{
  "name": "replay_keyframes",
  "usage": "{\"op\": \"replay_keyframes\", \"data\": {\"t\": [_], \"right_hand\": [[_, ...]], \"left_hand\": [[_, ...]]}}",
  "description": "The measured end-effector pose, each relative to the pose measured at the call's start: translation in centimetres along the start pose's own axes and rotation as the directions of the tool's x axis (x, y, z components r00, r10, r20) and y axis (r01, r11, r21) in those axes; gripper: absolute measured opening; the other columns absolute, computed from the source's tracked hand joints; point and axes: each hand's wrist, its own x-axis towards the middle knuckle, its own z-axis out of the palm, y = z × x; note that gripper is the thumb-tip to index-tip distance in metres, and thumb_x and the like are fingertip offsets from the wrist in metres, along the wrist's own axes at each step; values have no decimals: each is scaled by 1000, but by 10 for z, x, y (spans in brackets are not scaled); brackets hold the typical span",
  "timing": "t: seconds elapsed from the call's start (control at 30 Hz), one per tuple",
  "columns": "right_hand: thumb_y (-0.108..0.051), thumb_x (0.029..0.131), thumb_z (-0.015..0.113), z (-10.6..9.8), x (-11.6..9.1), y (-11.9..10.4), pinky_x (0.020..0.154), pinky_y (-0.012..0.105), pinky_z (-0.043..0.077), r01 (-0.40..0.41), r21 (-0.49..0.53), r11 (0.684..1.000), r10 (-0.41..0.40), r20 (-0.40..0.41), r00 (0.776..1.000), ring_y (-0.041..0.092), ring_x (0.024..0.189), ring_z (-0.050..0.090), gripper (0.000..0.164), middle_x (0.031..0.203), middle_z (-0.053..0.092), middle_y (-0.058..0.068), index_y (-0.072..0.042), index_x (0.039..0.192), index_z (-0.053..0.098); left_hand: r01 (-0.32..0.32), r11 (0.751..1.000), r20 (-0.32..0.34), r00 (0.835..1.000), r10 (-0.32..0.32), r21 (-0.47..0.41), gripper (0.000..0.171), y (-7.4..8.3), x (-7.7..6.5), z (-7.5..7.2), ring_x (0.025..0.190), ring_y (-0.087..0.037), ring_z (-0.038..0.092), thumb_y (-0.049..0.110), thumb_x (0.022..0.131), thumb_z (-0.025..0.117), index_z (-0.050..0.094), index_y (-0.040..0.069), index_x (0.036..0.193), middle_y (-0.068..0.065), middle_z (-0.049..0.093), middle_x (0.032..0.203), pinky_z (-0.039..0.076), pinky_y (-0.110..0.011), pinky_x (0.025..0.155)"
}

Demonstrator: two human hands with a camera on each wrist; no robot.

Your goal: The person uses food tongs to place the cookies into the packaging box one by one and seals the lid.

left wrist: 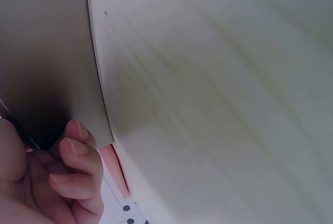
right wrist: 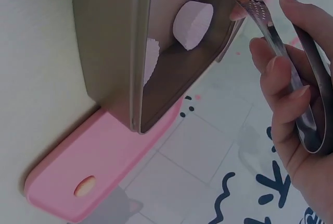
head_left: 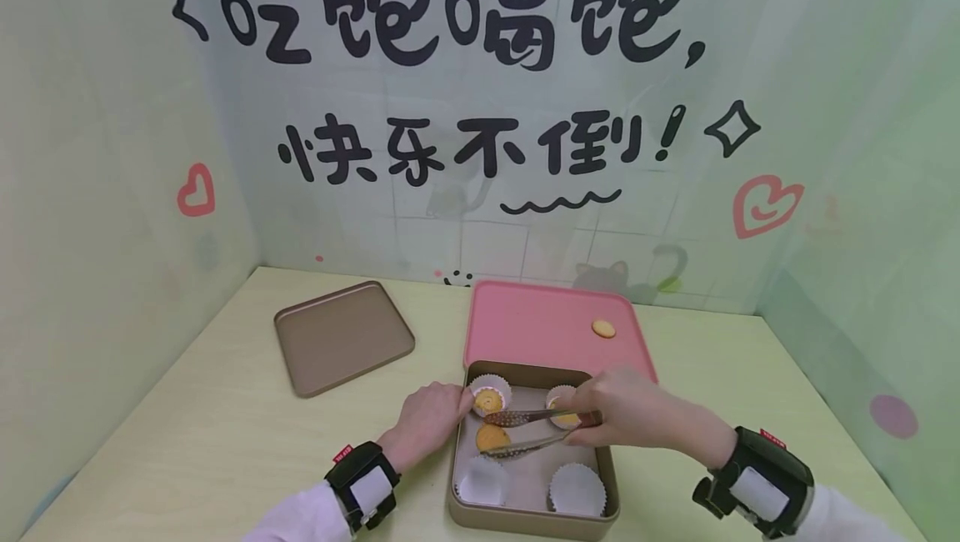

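A brown rectangular baking tin (head_left: pixel 534 521) stands on the table with several white paper cups in it. The back-left cup (head_left: pixel 498 383) and the back-right cup (head_left: pixel 558 396) each contain a cookie; the two front cups look bare. My right hand (head_left: pixel 626 410) grips metal food tongs (right wrist: pixel 299 73) above the tin. Between the tongs' tips is a round golden cookie (head_left: pixel 492 439), near the back-left cup. At the tin's left side, my left hand (head_left: pixel 426 421) holds the rim, thumb at the edge and fingers curled by the outer wall, as the left wrist view shows.
Behind the tin lies a pink tray (head_left: pixel 540 321) with one cookie (head_left: pixel 603 328) on it. A flat brown lid or tray (head_left: pixel 345 340) rests at the back left. Printed wall panels (head_left: pixel 480 225) enclose the table at the back and both sides.
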Motion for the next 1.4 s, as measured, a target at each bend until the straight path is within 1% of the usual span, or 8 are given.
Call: {"op": "replay_keyframes", "data": {"t": [0.13, 0.37, 0.5, 0.67, 0.87, 1.1, 1.27, 1.4], "right_hand": [[-31, 77, 81, 5, 2, -7, 50, 8, 27, 54, -38, 998, -54, -1, 999, -13, 57, 36, 23, 61, 45, -21, -20, 83, 62], [-31, 80, 78, 12, 6, -19, 49, 8, 24, 74, -6, 997, -73, 78, 994, -11, 58, 35, 18, 61, 42, -20, -19, 86, 65], [-31, 79, 78, 17, 8, -20, 47, 9, 21, 97, -29, 995, -94, 78, 993, -11, 54, 32, 21, 59, 38, -20, -21, 81, 60], [-33, 79, 78, 22, 10, -20, 47, 10, 22, 91, -54, 994, -85, 99, 991, -10, 52, 33, 19, 58, 39, -20, -20, 83, 64], [-35, 81, 76, 23, 13, -21, 47, 11, 24, 61, -53, 997, -54, 134, 989, -10, 52, 34, 20, 58, 40, -20, -18, 86, 67], [-38, 81, 76, 18, 12, -20, 47, 11, 23, 56, -50, 997, -50, 116, 992, -10, 53, 34, 22, 58, 38, -20, -19, 83, 64], [-34, 82, 77, 3, 5, -16, 50, 11, 27, -24, 27, 999, 21, 104, 994, -9, 57, 36, 21, 62, 42, -20, -17, 86, 65], [-29, 82, 77, -15, -4, 0, 53, 13, 34, -91, 68, 994, 89, 35, 995, -8, 59, 42, 19, 68, 49, -20, -16, 93, 69]], "left_hand": [[3, 1000, 0, 1000, -3, -1, 41, 0, 0, 0, 51, -12, 34, 15, 99, 43, 34, 14, 58, 4, 26, 56, 26, -28, 43], [8, 1000, -8, 1000, -8, 0, 40, 1, -1, -1, 54, -13, 38, 16, 98, 45, 38, 13, 58, 3, 32, 56, 35, -32, 44], [9, 1000, -5, 1000, -9, 0, 41, 1, -2, -1, 54, -13, 37, 16, 98, 45, 38, 13, 58, 3, 30, 56, 34, -32, 44], [14, 1000, -1, 1000, -14, 4, 41, 1, -1, -1, 53, -13, 37, 16, 98, 44, 36, 14, 58, 4, 30, 56, 34, -32, 44], [14, 1000, -3, 1000, -14, 8, 41, 1, 0, 0, 53, -13, 37, 15, 97, 45, 37, 14, 57, 4, 29, 55, 34, -32, 43], [22, 1000, 8, 1000, -22, 7, 41, 0, 2, 1, 53, -13, 37, 16, 98, 44, 36, 14, 57, 3, 29, 55, 33, -31, 44], [25, 1000, 9, 1000, -25, -2, 42, 0, 1, 1, 52, -13, 36, 17, 98, 44, 35, 14, 57, 3, 28, 55, 31, -30, 43], [27, 1000, 8, 1000, -27, -8, 42, 1, 1, 0, 52, -13, 36, 17, 98, 44, 34, 14, 57, 3, 28, 55, 30, -30, 44]]}}
